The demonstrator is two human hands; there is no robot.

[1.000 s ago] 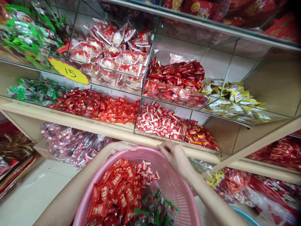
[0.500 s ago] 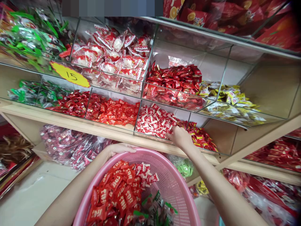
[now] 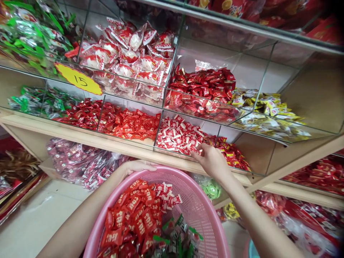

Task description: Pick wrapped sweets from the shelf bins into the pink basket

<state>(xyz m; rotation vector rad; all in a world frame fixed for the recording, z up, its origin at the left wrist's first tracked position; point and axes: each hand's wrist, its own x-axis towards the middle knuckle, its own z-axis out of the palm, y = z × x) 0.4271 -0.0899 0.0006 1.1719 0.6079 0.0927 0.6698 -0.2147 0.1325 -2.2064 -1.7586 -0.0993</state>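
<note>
A pink plastic basket (image 3: 206,200) is held tilted at the bottom centre, with my left hand (image 3: 138,166) closed over its far rim. Inside lie red-wrapped candies (image 3: 139,215), several red-and-white wrapped candies (image 3: 168,196) and some dark candies with green wrapper ends (image 3: 180,240). My right hand (image 3: 211,157) reaches over the front edge of a shelf compartment, at a pile of red-and-white wrapped candies (image 3: 178,134). Its thumb and forefinger are apart, with nothing visible between them; the other fingers are partly hidden.
Clear dividers split the shelves into candy compartments. A clear upper panel (image 3: 201,104) overhangs the lower row, above my right hand. A yellow price tag (image 3: 79,79) reads 15. The wooden shelf edge (image 3: 129,147) runs behind the basket. Bagged candies (image 3: 86,161) sit underneath.
My right hand has loosened from a closed shape, thumb and forefinger now apart, staying at the red-and-white candies. The left hand and basket stay nearly the same. The view has shifted slightly.
</note>
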